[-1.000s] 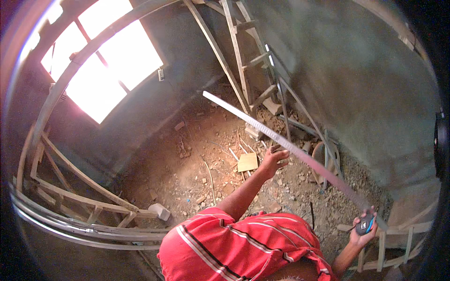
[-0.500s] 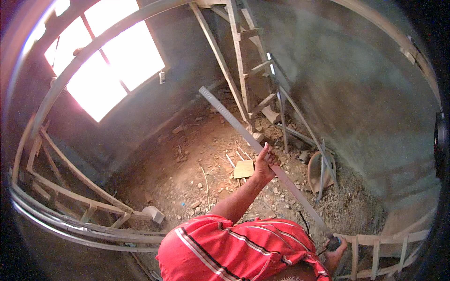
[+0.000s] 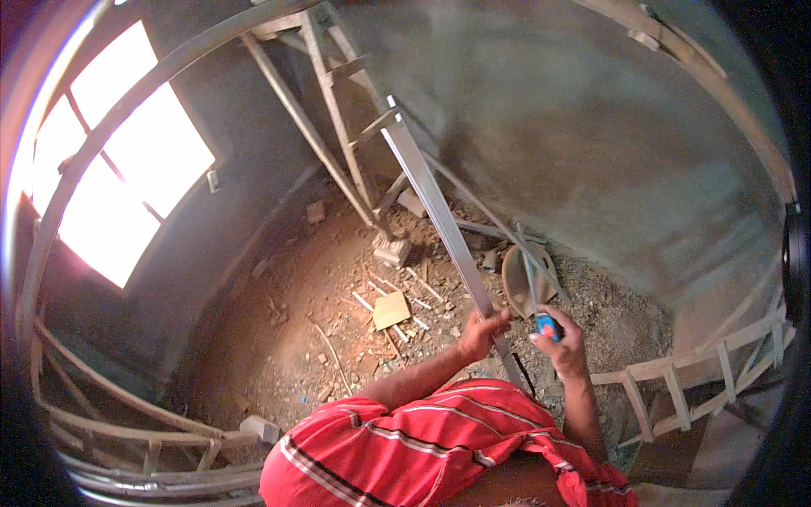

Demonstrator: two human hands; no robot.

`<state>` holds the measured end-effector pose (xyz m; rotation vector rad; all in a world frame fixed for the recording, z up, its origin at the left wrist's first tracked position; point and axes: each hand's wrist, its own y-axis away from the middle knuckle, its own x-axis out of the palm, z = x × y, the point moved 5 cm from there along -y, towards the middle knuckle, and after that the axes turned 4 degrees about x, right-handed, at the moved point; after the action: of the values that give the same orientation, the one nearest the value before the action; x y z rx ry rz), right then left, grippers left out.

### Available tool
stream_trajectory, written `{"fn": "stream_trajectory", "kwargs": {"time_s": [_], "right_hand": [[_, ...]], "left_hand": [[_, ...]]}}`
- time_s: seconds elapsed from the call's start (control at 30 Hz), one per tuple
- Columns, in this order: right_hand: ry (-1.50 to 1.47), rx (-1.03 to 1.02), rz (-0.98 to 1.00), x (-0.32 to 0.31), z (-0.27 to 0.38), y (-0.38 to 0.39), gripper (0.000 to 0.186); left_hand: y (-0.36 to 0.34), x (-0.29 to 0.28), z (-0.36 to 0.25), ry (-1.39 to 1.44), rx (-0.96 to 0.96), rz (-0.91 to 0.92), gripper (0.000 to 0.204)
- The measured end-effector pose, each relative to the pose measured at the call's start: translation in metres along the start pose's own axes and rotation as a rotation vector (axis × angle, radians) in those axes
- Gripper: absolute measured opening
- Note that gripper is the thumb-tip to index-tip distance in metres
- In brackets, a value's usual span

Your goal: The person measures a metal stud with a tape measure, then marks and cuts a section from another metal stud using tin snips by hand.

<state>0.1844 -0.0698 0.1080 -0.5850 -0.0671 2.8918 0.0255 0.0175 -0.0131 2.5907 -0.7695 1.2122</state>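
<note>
My left hand [image 3: 481, 335] is closed around a long, light metal channel [image 3: 441, 215] near its lower end. The channel slants up and away to the left, its far end in front of the wooden ladder. Close to its right side, my right hand [image 3: 568, 348] grips a blue tape measure [image 3: 549, 328] with a red patch. No drawn-out blade can be made out. The channel's lower end runs down beside my red striped shirt [image 3: 405, 431], where a dark thin strip [image 3: 522, 370] shows.
A wooden ladder [image 3: 325, 80] stands ahead on a pale block [image 3: 391, 249]. A shallow pan [image 3: 515, 277] leans by the right wall. Rubble and a yellowish board [image 3: 391, 311] lie on the floor. Wooden frames [image 3: 672, 393] bend along both lower sides; a bright window [image 3: 127, 152] is at left.
My right hand has come up from the channel's lower end with the tape measure. My left hand now holds the channel lower down, and the channel stands steeper. The view has shifted right.
</note>
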Motion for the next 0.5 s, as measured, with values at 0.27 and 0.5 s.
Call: {"fn": "stream_trajectory", "kwargs": {"time_s": [0.27,0.5], "right_hand": [[0.267,-0.301,0.042,0.022,0.039,-0.017,0.054],[0.322,-0.269,0.055,0.024,0.021,-0.013,0.056]], "left_hand": [[0.012,0.019,0.010,-0.250,-0.103,0.100,0.031],[0.013,-0.004,0.027,-0.227,-0.141,0.173,0.037]]}}
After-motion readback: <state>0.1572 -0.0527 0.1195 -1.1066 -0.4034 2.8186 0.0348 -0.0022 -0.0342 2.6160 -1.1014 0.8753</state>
